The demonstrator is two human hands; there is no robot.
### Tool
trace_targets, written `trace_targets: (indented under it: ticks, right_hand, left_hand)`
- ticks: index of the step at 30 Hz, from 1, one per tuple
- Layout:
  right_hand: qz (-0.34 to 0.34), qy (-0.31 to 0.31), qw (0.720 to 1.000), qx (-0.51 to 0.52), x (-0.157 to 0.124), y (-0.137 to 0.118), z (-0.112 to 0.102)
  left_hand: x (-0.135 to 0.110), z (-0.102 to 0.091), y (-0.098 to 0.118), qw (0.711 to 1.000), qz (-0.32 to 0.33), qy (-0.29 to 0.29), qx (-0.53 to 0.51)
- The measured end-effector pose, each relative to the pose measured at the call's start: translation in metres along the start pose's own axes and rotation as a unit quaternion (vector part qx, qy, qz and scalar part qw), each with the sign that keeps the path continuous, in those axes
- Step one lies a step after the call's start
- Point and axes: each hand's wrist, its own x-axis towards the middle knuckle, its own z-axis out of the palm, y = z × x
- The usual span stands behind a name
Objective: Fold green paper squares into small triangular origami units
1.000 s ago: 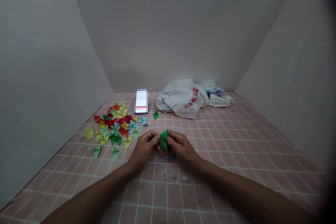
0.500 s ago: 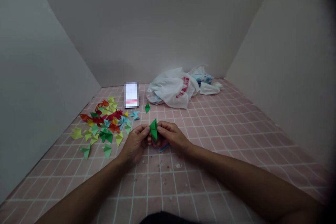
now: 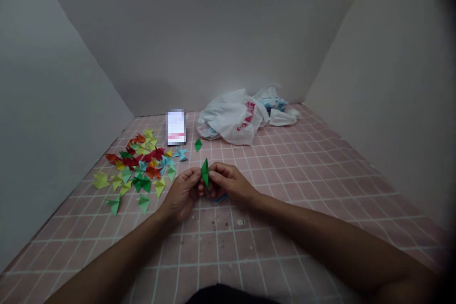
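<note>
A small piece of folded green paper (image 3: 205, 173) stands upright between my two hands. My left hand (image 3: 184, 191) pinches its left side with thumb and fingers. On the opposite side, my right hand (image 3: 233, 184) grips it the same way. Partly hidden beneath the right hand lies a blue paper edge (image 3: 221, 198). Beyond the hands rests another folded green paper (image 3: 198, 144). To the left spreads a pile of folded paper pieces (image 3: 142, 183) in red, yellow, orange, green and light blue.
A lit phone (image 3: 176, 127) with a blurred screen stands near the back wall. Right of it lies a crumpled white plastic bag (image 3: 228, 116), with more bags (image 3: 283, 117) beside it. Small scraps (image 3: 240, 222) dot the pink checked cloth (image 3: 302, 175). Walls rise on three sides.
The green paper has turned in my fingers and now looks narrower. My hands have come slightly closer together. The whole view has shifted a little.
</note>
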Motion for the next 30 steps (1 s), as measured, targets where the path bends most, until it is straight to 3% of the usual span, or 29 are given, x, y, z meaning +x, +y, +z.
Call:
trace_targets:
  ticks: [30]
  right_hand:
    - [0.011,-0.001,1.0,0.019,0.0,0.0016,0.0001]
  left_hand:
    - [-0.0007,0.0014,-0.0009,0.999,-0.023,-0.027,-0.019]
